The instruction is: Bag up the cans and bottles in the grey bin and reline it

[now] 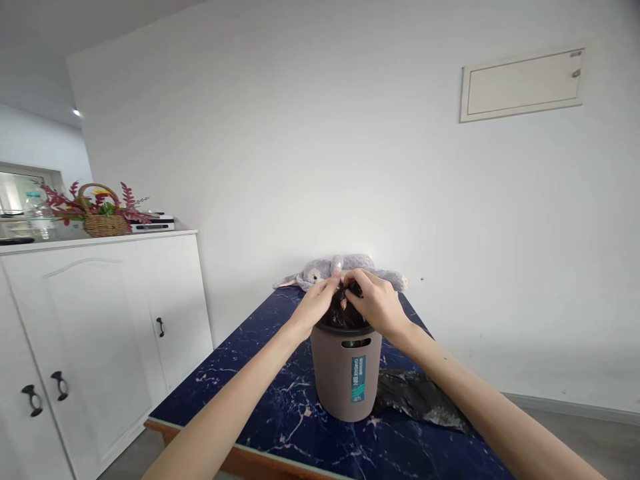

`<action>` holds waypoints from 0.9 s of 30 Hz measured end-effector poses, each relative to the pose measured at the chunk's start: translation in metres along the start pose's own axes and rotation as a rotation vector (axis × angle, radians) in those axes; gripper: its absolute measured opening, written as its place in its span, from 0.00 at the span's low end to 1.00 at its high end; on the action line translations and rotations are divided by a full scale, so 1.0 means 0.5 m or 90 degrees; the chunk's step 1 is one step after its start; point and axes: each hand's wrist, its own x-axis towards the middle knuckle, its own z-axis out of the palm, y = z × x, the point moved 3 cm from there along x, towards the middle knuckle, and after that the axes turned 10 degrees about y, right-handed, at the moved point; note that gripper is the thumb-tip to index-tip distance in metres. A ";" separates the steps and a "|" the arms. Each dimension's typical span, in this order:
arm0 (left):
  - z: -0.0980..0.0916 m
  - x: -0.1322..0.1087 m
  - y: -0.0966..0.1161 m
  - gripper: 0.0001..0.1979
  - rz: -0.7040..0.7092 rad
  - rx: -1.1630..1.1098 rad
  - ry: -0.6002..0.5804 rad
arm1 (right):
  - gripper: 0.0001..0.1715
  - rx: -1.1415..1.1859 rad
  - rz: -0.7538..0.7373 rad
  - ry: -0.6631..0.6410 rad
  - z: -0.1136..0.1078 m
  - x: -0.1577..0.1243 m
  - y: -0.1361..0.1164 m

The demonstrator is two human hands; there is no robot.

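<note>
A grey-brown garbage bin (334, 380) with a dark rim and a teal label stands upright on the table. Gathered black plastic of a garbage bag (345, 313) rises out of its mouth. Above the rim, my left hand (320, 300) pinches the bag's top from the left. My right hand (375, 300) is closed on the same bunched plastic from the right, its fingers curled. Both hands nearly meet there, and the exact fold between the fingertips is partly hidden. To the right of the bin lies a second black plastic bag (420, 398), spread flat and partly behind my right forearm.
The table (270, 400) has a dark blue marbled top and a wooden edge. A grey plush toy (360, 262) lies at its far end against the wall. On the left, a white cabinet (110, 300) carries a flower basket (105, 223) and a plastic bottle (37, 213).
</note>
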 end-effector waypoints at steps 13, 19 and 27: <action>-0.054 0.024 -0.010 0.23 0.178 0.352 0.095 | 0.11 -0.157 -0.174 -0.151 -0.065 -0.012 0.022; -0.104 0.026 -0.064 0.23 0.148 0.392 0.093 | 0.16 -0.146 -0.101 -0.147 -0.118 -0.076 0.081; -0.116 -0.002 -0.051 0.27 0.120 0.336 0.100 | 0.23 0.036 0.125 -0.266 -0.107 -0.024 0.069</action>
